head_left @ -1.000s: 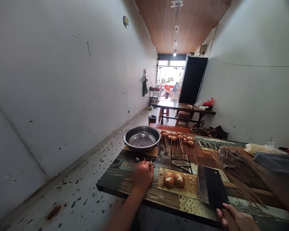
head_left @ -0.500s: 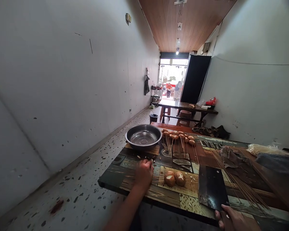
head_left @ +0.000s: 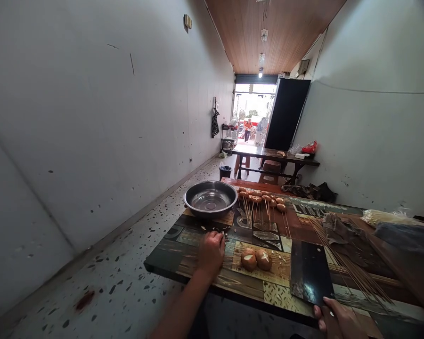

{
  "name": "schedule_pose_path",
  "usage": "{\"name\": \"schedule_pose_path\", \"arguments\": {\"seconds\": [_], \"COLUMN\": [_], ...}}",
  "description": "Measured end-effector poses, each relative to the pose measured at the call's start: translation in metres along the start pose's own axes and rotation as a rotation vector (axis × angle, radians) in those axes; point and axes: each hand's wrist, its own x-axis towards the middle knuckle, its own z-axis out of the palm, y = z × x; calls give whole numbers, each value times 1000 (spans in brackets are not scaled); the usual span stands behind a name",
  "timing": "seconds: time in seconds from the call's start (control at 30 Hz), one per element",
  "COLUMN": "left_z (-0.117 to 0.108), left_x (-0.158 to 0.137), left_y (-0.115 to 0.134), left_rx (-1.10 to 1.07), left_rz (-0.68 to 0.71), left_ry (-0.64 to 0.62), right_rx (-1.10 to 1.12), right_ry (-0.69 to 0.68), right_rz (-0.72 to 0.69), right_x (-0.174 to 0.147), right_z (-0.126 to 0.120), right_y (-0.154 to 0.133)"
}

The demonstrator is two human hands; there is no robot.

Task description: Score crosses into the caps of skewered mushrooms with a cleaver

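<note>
My left hand (head_left: 211, 252) rests on the patterned tabletop with its fingers curled together; what they hold, if anything, is hidden. Small pale scraps (head_left: 226, 234) lie by its fingertips. To its right sit two brown mushroom caps (head_left: 256, 260) side by side, with white cuts on top and thin skewers running out to the left. My right hand (head_left: 339, 319), at the lower right edge, is closed around the handle of a cleaver (head_left: 311, 273). The wide dark blade lies flat on the table, right of the mushrooms.
A metal basin (head_left: 211, 200) stands at the table's far left corner. Beside it lie several skewered mushrooms (head_left: 261, 197). Loose bamboo skewers (head_left: 356, 268) and a crumpled grey cloth (head_left: 346, 233) are on the right. Behind stands another table (head_left: 261, 152); a person (head_left: 248, 129) is near the doorway.
The view has shifted very slightly. My left hand stays almost in place by the pale scraps, and my right hand keeps hold of the cleaver.
</note>
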Motion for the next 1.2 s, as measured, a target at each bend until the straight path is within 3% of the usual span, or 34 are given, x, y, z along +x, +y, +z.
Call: {"name": "schedule_pose_path", "arguments": {"seconds": [0.1, 0.27, 0.43, 0.73, 1.0, 1.2], "left_z": [-10, -34, -43, -45, -43, -43], "left_x": [-8, -30, -36, -31, -35, -34], "left_y": [0, -7, -12, -3, -4, 6], "left_rx": [-32, -51, -88, 0, -58, -340], "left_rz": [95, 191, 171, 135, 120, 100], "left_ry": [-2, -171, -288, -489, -430, -286], "right_rx": [34, 20, 151, 85, 112, 137], "right_ry": [-46, -52, -43, -14, -62, -14], "right_rz": [74, 78, 56, 33, -4, -25], "right_x": [-5, -8, -6, -6, -1, -7], "right_z": [2, 2, 0, 1, 0, 3], "right_y": [-6, -8, -1, -3, 5, 0]}}
